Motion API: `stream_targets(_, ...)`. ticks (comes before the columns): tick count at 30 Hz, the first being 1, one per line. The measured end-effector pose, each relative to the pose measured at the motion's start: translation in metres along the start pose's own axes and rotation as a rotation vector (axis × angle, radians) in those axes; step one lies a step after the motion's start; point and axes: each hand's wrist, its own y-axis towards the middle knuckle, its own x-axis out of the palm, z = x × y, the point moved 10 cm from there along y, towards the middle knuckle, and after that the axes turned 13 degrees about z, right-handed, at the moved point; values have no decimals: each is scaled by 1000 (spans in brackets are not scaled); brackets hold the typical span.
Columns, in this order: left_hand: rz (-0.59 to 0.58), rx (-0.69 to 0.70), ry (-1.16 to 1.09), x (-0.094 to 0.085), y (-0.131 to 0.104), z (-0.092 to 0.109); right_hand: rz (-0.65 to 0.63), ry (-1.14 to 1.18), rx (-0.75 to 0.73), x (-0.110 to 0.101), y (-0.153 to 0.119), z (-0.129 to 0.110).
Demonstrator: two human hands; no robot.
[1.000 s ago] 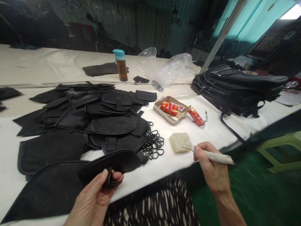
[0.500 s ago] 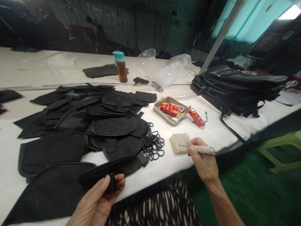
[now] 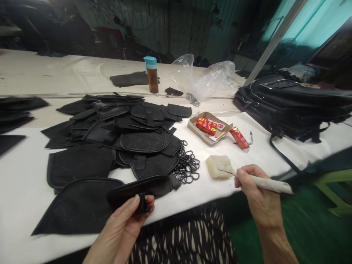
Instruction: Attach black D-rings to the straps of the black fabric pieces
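Observation:
My left hand [image 3: 128, 216] pinches a black fabric piece [image 3: 145, 187] by a folded strap at its near edge. Between the thumb and fingers of my right hand [image 3: 261, 194] is a white-handled tool [image 3: 272, 184] with a thin dark point. That point lies over a pale yellowish block [image 3: 219, 167] on the table; whether it touches the block I cannot tell. Black D-shaped rings [image 3: 188, 167] lie heaped between the block and a large pile of black fabric pieces [image 3: 143, 142].
A cardboard tray [image 3: 202, 135] holds red boxes, with another red box [image 3: 239, 138] beside it. Farther back stand a bottle of brown liquid [image 3: 153, 79] and a clear plastic bag [image 3: 211, 80]. A black bag [image 3: 297, 101] lies right; a green stool [image 3: 335, 187] is beyond the table edge.
The camera view has shifted, so table objects appear farther right. My right hand has drawn back rightward from the block, showing more of the tool. My left hand keeps its hold.

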Motion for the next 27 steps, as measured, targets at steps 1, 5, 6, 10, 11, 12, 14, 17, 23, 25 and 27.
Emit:
stream_targets(1, -22, -4, -16, 1, -1, 0, -29, 69, 51, 3, -5, 1)
stream_targets(5, -144, -21, -76, 9, -9, -1, -219, 371, 264, 34, -40, -6)
stream_targets(6, -169, -25, -79, 10, -11, -1, -268, 432, 311, 43, -50, -11)
stream_targets(10, -207, -36, -65, 10, -13, -2, -475, 574, 399, 83, -88, -34)
stream_targets(11, -214, -39, -65, 10, -13, -2, -516, 582, 400, 91, -95, -38)
stream_targets(12, -224, -43, -65, 10, -14, -3, -549, 586, 398, 98, -101, -41)
stream_targets(14, -250, -55, -66, 11, -15, -4, -593, 582, 390, 109, -109, -45)
stream_targets(17, -284, -63, -65, 13, -16, -4, -627, 565, 370, 118, -116, -46)
stream_targets(23, -307, -54, -55, 15, -15, -3, -621, 516, 296, 125, -121, -45)
stream_targets(25, -311, -56, -59, 15, -15, -3, -619, 515, 294, 126, -122, -45)
stream_targets(27, -321, -60, -64, 15, -16, -3, -629, 523, 297, 128, -125, -46)
